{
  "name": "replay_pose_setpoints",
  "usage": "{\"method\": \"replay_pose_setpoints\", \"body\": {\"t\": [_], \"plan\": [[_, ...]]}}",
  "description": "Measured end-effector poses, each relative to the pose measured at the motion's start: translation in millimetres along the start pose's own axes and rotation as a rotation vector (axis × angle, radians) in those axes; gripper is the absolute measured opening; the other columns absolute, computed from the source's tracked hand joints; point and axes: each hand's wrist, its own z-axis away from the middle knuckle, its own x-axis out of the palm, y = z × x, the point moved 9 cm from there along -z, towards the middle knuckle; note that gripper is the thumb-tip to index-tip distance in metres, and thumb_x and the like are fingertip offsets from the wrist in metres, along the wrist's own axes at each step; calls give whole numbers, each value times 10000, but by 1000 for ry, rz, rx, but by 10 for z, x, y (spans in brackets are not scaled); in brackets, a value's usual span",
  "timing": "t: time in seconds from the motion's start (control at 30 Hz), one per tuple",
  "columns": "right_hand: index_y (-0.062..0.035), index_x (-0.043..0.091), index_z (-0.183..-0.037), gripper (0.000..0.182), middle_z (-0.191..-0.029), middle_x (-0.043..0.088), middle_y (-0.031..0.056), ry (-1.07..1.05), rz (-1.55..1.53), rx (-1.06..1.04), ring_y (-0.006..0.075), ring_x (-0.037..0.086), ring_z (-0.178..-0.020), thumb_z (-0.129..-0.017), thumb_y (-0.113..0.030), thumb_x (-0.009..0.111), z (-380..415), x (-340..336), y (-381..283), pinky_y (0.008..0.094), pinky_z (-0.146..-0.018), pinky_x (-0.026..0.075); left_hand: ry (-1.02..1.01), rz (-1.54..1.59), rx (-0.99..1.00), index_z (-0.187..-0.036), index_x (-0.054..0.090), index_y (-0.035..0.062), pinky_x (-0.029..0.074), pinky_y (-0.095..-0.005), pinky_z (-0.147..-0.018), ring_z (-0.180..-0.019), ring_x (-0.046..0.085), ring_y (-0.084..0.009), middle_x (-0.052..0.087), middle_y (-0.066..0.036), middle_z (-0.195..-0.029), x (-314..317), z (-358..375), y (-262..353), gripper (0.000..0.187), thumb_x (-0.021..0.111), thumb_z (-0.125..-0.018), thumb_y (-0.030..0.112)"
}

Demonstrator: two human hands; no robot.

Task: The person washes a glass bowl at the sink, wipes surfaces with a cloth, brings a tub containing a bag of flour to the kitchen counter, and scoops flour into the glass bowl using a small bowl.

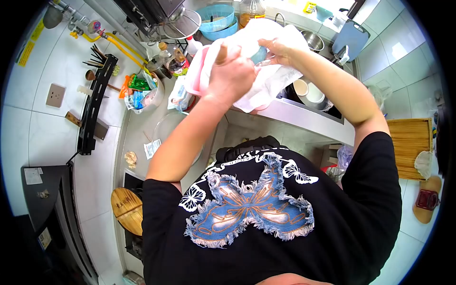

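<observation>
A white, partly see-through plastic bag (267, 90) is bunched up in front of me over the sink edge. My left hand (232, 73) is closed on the bag's near left part, its thumb pointing up. On the far right side, my right hand (280, 51) has its fingers closed at the bag. Between the hands a pale blue patch (259, 55) shows; I cannot make out what it is. A pink basin (194, 75) sits just left of the bag, partly covered by it and by my left hand.
The sink at right holds white bowls (313, 93). Blue basins (216, 23) and a large jar (251, 12) stand at the back. At left are a white bin of packets (154, 97), sauce bottles (173, 59), a clear lid or bowl (166, 126) and a knife rack (95, 111).
</observation>
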Motion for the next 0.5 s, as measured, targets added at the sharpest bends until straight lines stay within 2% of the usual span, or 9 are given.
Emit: {"method": "replay_pose_setpoints", "body": {"t": [0.07,0.17,0.2,0.23,0.27,0.3,0.33,0.4,0.5], "plan": [[-46,507,-1252,380,-1151,622,125,-23,1,-25,295,680,-966,-952,-246,628,157,-9,-83,517,-755,626,2,-168,-34,-1013,714,116,126,-517,-1134,-1080,582,-201,699,-14,-778,31,-49,-157,252,552,-912,280],[-72,469,-1312,406,-1214,593,132,-75,-8,-62,316,671,-1008,-972,-253,596,307,-9,-146,523,-778,620,-29,-265,-99,-1200,673,141,89,-603,-1154,-1095,581,-223,702,-19,-824,81,-116,-445,337,529,-899,188],[-86,451,-1340,414,-1234,582,130,-109,-13,-77,325,663,-1038,-981,-247,581,334,23,-188,527,-789,617,-69,-257,-133,-1286,614,154,118,-643,-1138,-1139,555,-224,693,-36,-958,163,-106,-570,434,612,-855,205],[-86,451,-1340,414,-1234,582,130,-113,-6,-77,325,663,-1038,-981,-247,581,379,50,-224,527,-789,617,-69,-258,-142,-1286,614,154,118,-643,-1138,-1139,555,-224,693,-36,-958,241,-98,-682,434,612,-855,205],[-90,434,-1360,423,-1263,563,133,-138,-21,-68,334,649,-1068,-989,-244,565,433,99,-250,532,-806,611,-81,-152,-152,-1345,552,159,137,-651,-1132,-1170,533,-225,676,-42,-1023,341,-85,-797,544,669,-815,209],[-93,416,-1380,432,-1291,543,137,-163,-37,-59,343,635,-1098,-997,-241,549,475,151,-259,537,-823,604,-92,-46,-162,-1404,491,165,156,-659,-1127,-1200,511,-226,659,-48,-1088,389,-67,-885,672,726,-776,213],[-93,416,-1380,432,-1291,543,137,-167,-30,-58,343,635,-1098,-997,-241,549,499,179,-258,537,-823,604,-198,43,-180,-1476,369,186,191,-638,-1132,-1250,469,-242,609,-65,-1199,475,-42,-962,897,809,-694,215],[-12,392,-1363,446,-1188,586,194,-230,-40,-77,319,679,-970,-1024,-286,489,547,278,-291,480,-794,630,-168,102,-175,-1482,358,187,196,-618,-1140,-1255,467,-255,603,-72,-1212,673,12,-1102,910,812,-693,218],[14,395,-1342,446,-1181,583,201,-186,-83,-95,311,671,-990,-1034,-303,458,537,296,-276,465,-803,629,-204,156,-173,-1497,330,179,193,-577,-1161,-1314,435,-264,555,-87,-1315,961,81,-1164,924,813,-713,253]]}}
